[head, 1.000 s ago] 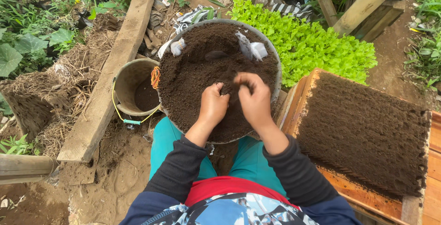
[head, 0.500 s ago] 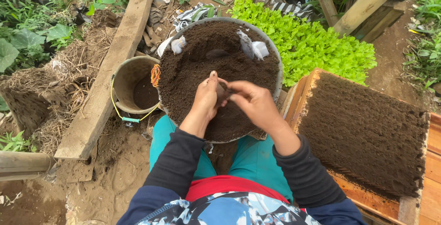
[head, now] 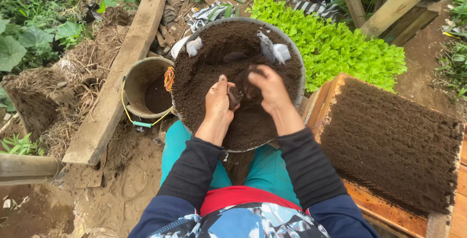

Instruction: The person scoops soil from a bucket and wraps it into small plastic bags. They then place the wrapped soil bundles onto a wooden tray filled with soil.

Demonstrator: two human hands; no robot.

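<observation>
A big round grey basin full of dark soil rests on my lap. Over its middle, my left hand is closed around a small dark container, thumb pointing up. My right hand is right beside it, fingers curled over a clump of soil just above the container's mouth. The two hands touch. Two white plastic scraps lie on the soil at the far side of the basin, and another white scrap lies at its left rim.
A soil-filled seedling tray sits on a wooden frame at my right. A small bucket with a yellow cord stands left of the basin, beside a long plank. Green lettuce grows beyond, with wooden posts behind.
My right hand lifted out of the soil, swung right, then came back over the container with a clump. My left hand turned thumb-up around the container.
</observation>
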